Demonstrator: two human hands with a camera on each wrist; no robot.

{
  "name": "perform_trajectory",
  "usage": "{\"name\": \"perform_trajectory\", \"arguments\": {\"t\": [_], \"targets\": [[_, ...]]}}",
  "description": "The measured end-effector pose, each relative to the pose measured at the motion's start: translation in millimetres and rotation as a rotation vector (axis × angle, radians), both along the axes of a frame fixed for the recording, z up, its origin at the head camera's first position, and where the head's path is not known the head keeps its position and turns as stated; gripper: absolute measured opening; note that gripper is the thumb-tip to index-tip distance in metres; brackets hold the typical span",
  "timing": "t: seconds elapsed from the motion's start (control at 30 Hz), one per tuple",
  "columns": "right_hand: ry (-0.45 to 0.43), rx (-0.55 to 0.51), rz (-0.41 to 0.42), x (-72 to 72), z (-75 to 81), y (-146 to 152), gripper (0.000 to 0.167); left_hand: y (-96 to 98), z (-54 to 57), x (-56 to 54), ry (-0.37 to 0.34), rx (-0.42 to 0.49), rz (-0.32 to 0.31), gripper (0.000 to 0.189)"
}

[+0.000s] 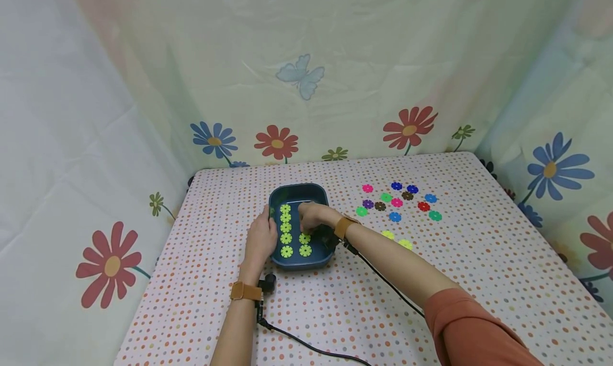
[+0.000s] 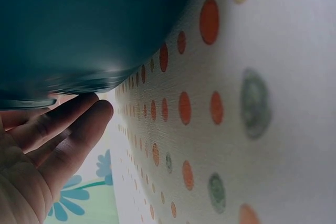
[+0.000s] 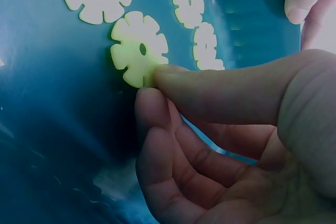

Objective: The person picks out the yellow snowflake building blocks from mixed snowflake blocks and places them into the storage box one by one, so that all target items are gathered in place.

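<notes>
In the head view my left hand (image 1: 262, 234) holds the left rim of a dark blue plastic basin (image 1: 300, 264), thumb at the rim. Seen from the left wrist, its fingers (image 2: 73, 145) lie against the outside of the basin. My right hand (image 1: 316, 217) is inside the basin. Its thumb and index finger pinch a yellow-green flower-shaped disc (image 3: 131, 43), notched and with a hole in the middle. On the basin floor, several matching discs (image 1: 286, 227) form a column at the left. Two more discs (image 1: 305, 250) lie beside that column, nearer the front.
Loose discs in pink, blue, green, brown, purple and red (image 1: 423, 206) lie right of the basin. Two yellow discs (image 1: 405, 244) lie near my right forearm. A dotted cloth (image 1: 201, 302) covers the table. Black cables (image 1: 316, 349) run from both wrist cameras.
</notes>
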State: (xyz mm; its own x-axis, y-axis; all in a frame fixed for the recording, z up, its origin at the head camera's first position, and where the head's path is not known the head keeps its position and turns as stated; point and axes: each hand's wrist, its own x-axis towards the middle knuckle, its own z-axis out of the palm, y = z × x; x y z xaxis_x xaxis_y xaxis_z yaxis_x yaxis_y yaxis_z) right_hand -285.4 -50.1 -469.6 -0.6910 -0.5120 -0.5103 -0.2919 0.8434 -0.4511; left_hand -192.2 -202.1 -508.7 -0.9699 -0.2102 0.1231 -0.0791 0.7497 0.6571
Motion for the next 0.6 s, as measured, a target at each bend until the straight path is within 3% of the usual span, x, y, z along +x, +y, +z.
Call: {"name": "perform_trajectory", "arguments": {"t": [0.23, 0.43, 0.6], "targets": [[0.016, -0.023, -0.027, 1.4, -0.7, 1.8, 0.014, 0.2, 1.4, 0.6, 0.004, -0.007, -0.004, 0.051], [0.007, -0.047, -0.018, 0.7, 6.1, 6.0, 0.022, 0.9, 1.5, 0.4, -0.010, -0.002, 0.005, 0.051], [0.056, -0.152, 0.004, 0.1, 17.9, 17.0, 0.020, 2.1, 1.9, 0.3, -0.012, -0.008, 0.009, 0.052]]}}
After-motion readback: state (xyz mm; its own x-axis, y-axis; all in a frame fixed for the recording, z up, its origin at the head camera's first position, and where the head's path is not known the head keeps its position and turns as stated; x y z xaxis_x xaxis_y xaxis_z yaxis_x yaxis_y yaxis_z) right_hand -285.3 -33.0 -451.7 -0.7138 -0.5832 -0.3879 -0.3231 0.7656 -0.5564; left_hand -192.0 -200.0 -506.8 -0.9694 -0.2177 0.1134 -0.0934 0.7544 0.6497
